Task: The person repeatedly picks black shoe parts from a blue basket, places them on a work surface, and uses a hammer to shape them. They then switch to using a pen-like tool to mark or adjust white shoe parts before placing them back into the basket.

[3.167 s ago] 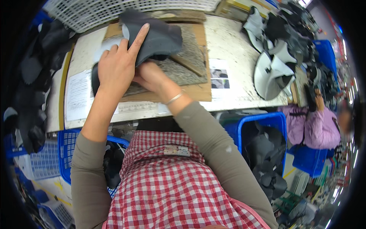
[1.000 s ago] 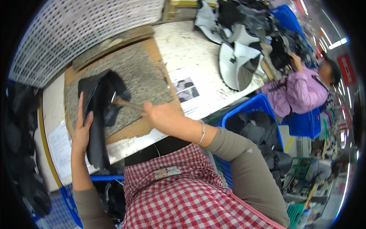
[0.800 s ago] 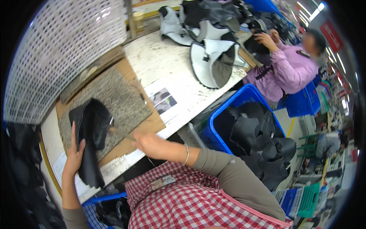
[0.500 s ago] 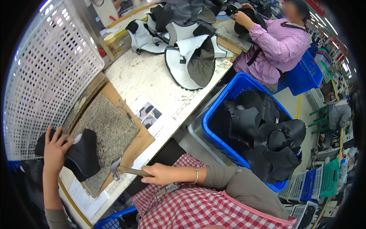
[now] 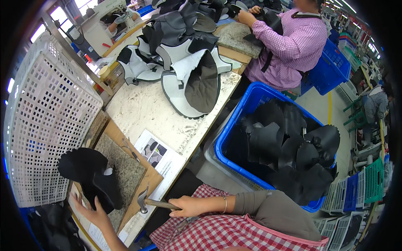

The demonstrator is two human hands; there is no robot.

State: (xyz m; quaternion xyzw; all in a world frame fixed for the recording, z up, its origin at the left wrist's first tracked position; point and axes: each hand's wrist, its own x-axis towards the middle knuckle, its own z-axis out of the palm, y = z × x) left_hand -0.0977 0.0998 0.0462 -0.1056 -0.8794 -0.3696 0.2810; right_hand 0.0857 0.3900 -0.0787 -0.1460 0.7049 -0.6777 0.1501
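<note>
My right hand (image 5: 189, 206) grips a hammer (image 5: 162, 204) by its wooden handle, with the metal head over the bench's front edge. On a rough grey stone slab (image 5: 132, 167) lies a black shoe upper (image 5: 90, 167) with a scalloped edge. A small white patch shows at its inner curve. Beside the near end of the upper is my left hand (image 5: 97, 214), its fingers spread and the tips close to the black material. Whether they touch it I cannot tell. A slim metal tool (image 5: 132, 151) rests on brown board alongside the slab.
A white perforated basket (image 5: 50, 125) stands left of the slab. White-lined uppers (image 5: 171, 94) pile up at the far end of the bench (image 5: 130, 104). To the right, a blue crate (image 5: 247, 173) holds several black pieces. A co-worker (image 5: 289, 46) in checked pink sits beyond it.
My left hand has gone from the upper's far left part to its near end, fingers spread. The upper lies at a different angle. The hammer stays in my right hand, and the view has shifted.
</note>
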